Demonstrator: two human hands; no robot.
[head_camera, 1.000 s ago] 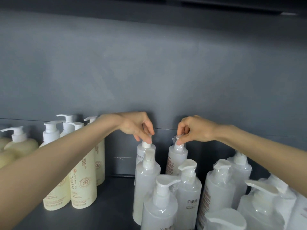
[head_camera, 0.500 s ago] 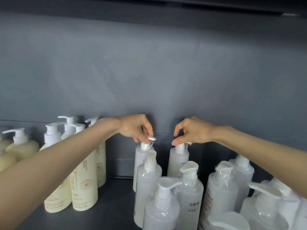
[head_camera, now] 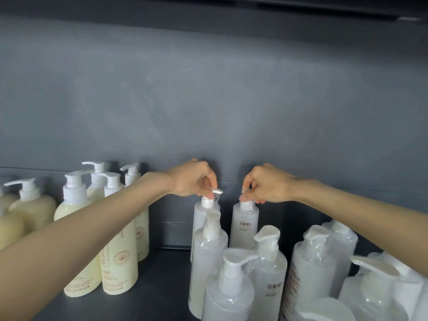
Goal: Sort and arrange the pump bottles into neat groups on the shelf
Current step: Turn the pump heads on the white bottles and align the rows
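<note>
Shop or stockroom: dark grey metal shelf (head_camera: 162, 286) stocked with many identical shrink-wrapped translucent white pump bottles (head_camera: 268, 269) lower right, cream-yellow pump bottles (head_camera: 120, 251) lower left.

The frosted white bottles (head_camera: 245, 225) are translucent matt plastic, their pump heads (head_camera: 266, 235) sleeved in glossy, crinkled clear film. The cream bottles (head_camera: 120, 251) are smooth, softly glossy plastic with white plastic pumps. The dark shelf (head_camera: 162, 286) and back wall (head_camera: 208, 100) look smooth and matt.
</note>
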